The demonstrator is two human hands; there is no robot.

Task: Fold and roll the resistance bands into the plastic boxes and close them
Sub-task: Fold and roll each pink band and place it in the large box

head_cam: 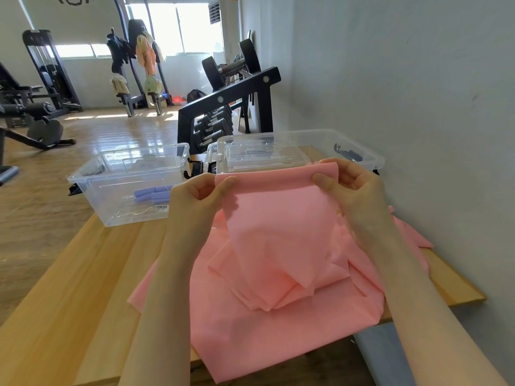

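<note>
Both hands pinch the top edge of the pink band, the left hand at its left corner and the right hand at its right corner. The band hangs from that raised edge toward the person, its length crumpled on the worktop. The open box lies ahead to the left, nearer the left hand.

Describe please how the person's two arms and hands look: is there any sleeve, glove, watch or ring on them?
Both forearms are bare all the way to the bottom edge of the picture; no sleeve shows. The left hand and the right hand wear no gloves. No watch, bracelet or ring is visible on either wrist or on the fingers that show. Fingernails look short and unpainted.
</note>
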